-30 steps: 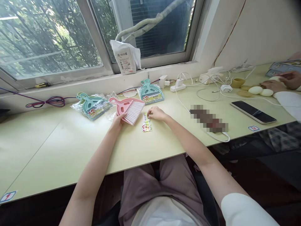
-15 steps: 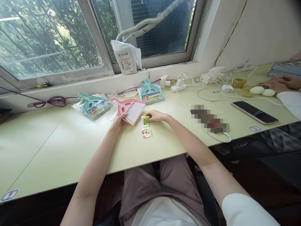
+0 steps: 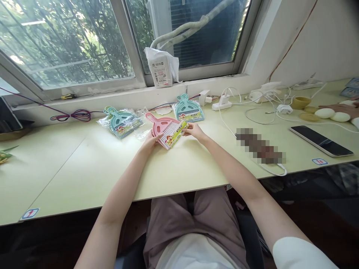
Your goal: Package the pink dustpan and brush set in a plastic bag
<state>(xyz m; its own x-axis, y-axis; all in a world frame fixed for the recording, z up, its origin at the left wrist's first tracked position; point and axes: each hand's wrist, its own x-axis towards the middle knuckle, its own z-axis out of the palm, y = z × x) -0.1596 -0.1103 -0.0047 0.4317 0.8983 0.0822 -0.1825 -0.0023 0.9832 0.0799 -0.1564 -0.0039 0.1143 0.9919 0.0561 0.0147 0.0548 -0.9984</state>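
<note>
My left hand point(image 3: 152, 141) grips the lower left side of a pink dustpan and brush set point(image 3: 159, 126), its handle pointing up and left and its white bristles facing me. A printed card point(image 3: 176, 135) in yellow-green and white, with red pictures, lies slantwise across the bristles. The card's upper right end is pinched in my right hand point(image 3: 193, 131). My left fingertips reach the card's lower left corner; whether they press on it I cannot tell. Behind the pink set lies a crumpled clear plastic bag point(image 3: 141, 133).
Wrapped teal dustpan sets lie at the back left point(image 3: 123, 123) and back centre point(image 3: 189, 109). On the right are a phone point(image 3: 321, 140), a blurred-out item point(image 3: 260, 146) with a white cable, power adapters point(image 3: 221, 102), and another person's hand point(image 3: 349, 108) near white egg-shaped objects point(image 3: 324, 113).
My right hand has lifted the card off the table and laid it over the pink set's bristles. My left hand still holds the set. The camera view has turned slightly left.
</note>
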